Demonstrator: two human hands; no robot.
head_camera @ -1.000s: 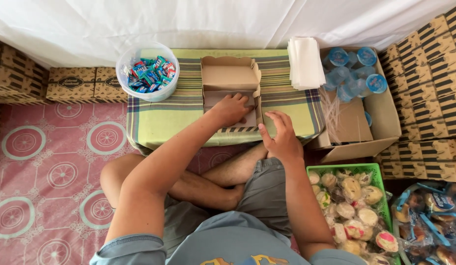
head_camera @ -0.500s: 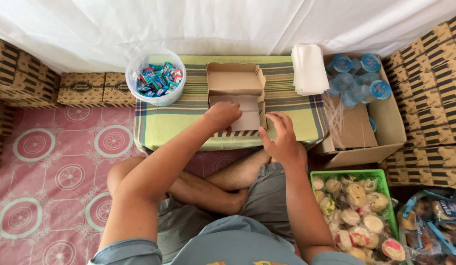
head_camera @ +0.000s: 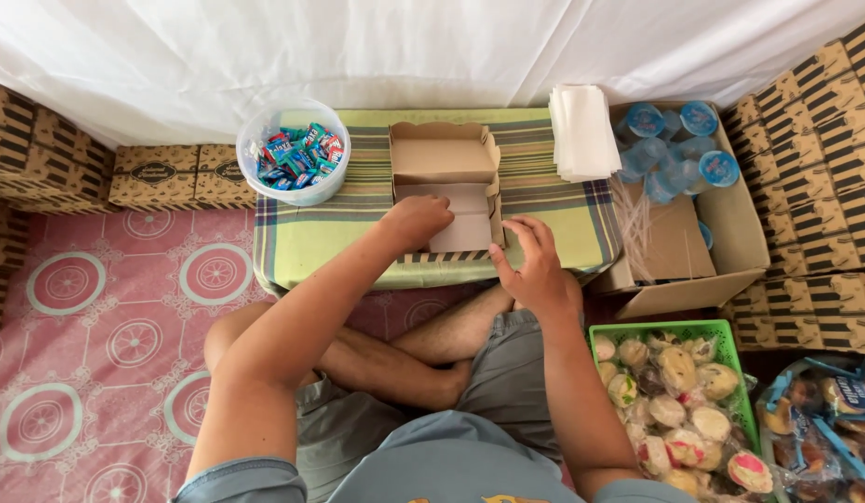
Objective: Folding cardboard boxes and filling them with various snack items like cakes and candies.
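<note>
An open brown cardboard box with a scalloped lid [head_camera: 445, 186] is being kept at the middle of a low table draped in a green striped cloth [head_camera: 302, 237], its long axis running away from the seated person, lid flap at the far end. The left hand [head_camera: 416, 222] is being pressed, fingers curled, onto the box's near left corner, so it is the nearer hand. The right hand [head_camera: 535, 265] is being held open just beside the near right wall, gripping nothing. Further out, a clear plastic tub of wrapped sweets [head_camera: 294, 154] is sitting left of the box, a stack of white paper sheets [head_camera: 582, 132] right.
</note>
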